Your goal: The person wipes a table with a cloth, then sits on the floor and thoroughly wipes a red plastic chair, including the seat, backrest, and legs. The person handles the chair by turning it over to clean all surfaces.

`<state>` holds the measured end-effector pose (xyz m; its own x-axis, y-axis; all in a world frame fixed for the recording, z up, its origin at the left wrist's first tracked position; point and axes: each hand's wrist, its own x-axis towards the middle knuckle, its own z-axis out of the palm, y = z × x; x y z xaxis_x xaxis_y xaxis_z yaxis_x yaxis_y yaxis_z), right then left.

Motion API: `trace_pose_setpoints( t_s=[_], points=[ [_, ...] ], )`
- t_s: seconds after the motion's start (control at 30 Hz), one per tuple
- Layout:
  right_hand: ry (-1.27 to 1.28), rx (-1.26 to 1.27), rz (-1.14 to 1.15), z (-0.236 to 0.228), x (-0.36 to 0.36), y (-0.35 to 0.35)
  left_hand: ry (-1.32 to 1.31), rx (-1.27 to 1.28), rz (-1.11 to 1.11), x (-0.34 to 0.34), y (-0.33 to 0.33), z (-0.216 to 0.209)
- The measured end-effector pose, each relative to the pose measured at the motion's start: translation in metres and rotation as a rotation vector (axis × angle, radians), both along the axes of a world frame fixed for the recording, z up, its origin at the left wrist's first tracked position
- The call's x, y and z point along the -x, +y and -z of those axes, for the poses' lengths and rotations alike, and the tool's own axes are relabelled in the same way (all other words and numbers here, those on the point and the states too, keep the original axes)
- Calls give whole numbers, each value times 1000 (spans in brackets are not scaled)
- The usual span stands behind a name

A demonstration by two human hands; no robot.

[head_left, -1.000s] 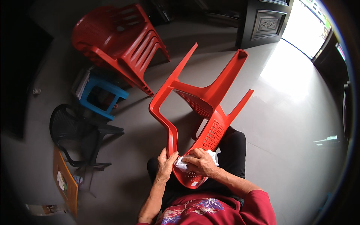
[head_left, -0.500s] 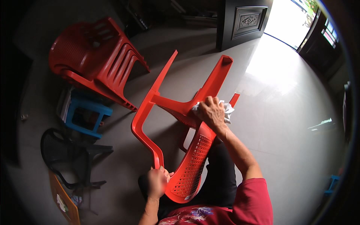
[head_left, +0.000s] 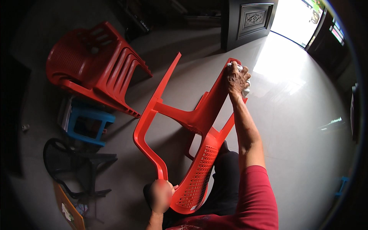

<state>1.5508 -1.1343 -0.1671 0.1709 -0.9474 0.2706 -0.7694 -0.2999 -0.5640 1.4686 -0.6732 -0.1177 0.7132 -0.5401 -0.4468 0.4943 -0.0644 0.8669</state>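
Note:
A red plastic armchair (head_left: 209,109) lies tipped over in front of me, its holed backrest toward my lap and its legs pointing away. My left hand (head_left: 161,195), partly blurred, grips the chair where its curved armrest meets the backrest. At the far end of one leg, my right hand (head_left: 237,78) presses a crumpled white cloth (head_left: 246,91) against the red plastic. The right arm is stretched out, and its fingers are bent over the cloth. Part of the cloth is hidden beneath that hand.
To the left are stacked red chairs (head_left: 88,73), a blue stool (head_left: 86,124), a small black chair (head_left: 82,165) and a wooden board (head_left: 71,209). A dark panelled door (head_left: 251,23) stands at the far side beside a bright doorway (head_left: 295,19). Grey tiles (head_left: 299,153) cover the floor.
My right hand has slid the cloth away from me, from the seat end of the leg to its far tip. The left hand keeps its hold near the armrest.

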Motion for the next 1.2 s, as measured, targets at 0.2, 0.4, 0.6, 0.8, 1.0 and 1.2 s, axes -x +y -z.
trace_pose_setpoints(
  t_s=[0.2,0.4,0.6,0.8,1.0,1.2],
  points=[
    [301,254,-287,21,31,84,26,-56,-74,4,-11,-13],
    [365,383,-606,32,76,177,29,-32,-84,5,-8,-4],
    [26,519,-943,21,76,197,90,11,-116,7,-4,-1],
    [118,389,-940,21,-23,206,69,-58,-94,12,-5,8],
    [-320,-9,-382,26,-114,194,20,-23,-78,23,0,22],
    [-50,328,-669,46,-116,227,-17,-67,-29,19,-1,18]
  ],
)
